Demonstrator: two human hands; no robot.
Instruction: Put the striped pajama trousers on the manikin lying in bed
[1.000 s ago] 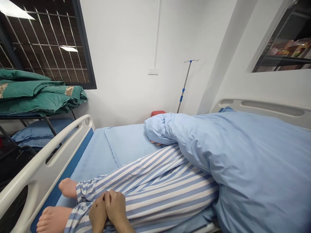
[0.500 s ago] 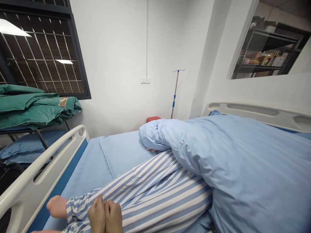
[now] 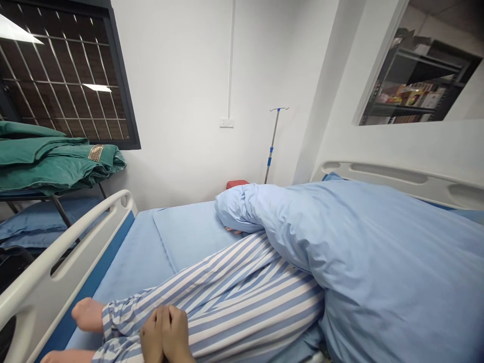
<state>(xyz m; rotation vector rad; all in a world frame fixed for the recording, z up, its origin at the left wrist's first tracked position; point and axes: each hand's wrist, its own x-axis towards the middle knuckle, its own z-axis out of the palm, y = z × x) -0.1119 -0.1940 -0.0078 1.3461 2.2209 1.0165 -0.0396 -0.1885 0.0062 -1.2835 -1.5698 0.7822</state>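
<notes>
My left hand (image 3: 152,334) and my right hand (image 3: 175,333) are side by side at the bottom of the view, touching each other. Both have their fingers curled closed, and what they hold, if anything, is hidden beneath them. Just beyond them are the blue-and-white striped trousers (image 3: 227,287) of a figure lying on the bed. The figure's bare feet show at the left, one foot (image 3: 88,315) beside the cuff. A light blue quilt (image 3: 363,252) covers its upper part, and a few fingertips (image 3: 233,231) peek from under the quilt's edge.
A cream bed end board (image 3: 68,247) stands at the left and a headboard (image 3: 385,174) at the right. Behind the bed are a drip stand (image 3: 273,141) and a red object (image 3: 237,184). Green folded bedding (image 3: 56,161) lies under the barred window (image 3: 68,75).
The view has shifted slightly, and a second foot now shows more at the lower left. My hands stay together and closed, a little further right in view. The quilt and legs look unchanged.
</notes>
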